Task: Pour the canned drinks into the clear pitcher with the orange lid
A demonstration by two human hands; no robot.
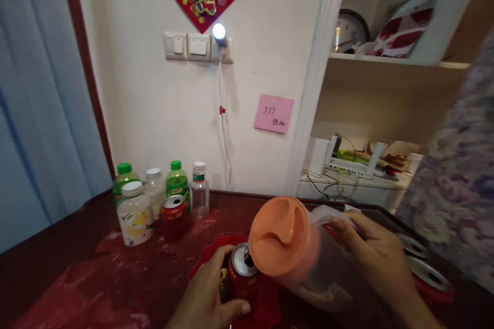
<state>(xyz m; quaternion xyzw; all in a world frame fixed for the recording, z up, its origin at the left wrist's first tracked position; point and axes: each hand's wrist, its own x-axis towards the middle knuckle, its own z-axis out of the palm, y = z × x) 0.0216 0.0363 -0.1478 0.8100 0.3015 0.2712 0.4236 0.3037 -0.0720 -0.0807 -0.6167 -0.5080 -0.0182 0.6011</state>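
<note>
Dim, warm indoor light, glare from a small wall lamp (218, 31), perhaps slight blur at stretched edges.

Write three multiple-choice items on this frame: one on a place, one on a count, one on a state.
1. Where is the pitcher's spout?
A. Over the open top of the hand-held can
B. Over the bottles by the wall
C. Flat on the table

2. How many bottle caps in the group by the wall are green?
A. None
B. Two
C. Four

3. How is the pitcher held?
A. Upright
B. Tilted toward the can
C. Upside down

Answers:
1 A: the orange-lidded pitcher, gripped by the right hand, has its spout at the opening of the red can steadied by the left hand.
2 B: two green caps show among the bottles; the rest are white.
3 B: its lid faces the camera and leans canward.
</note>
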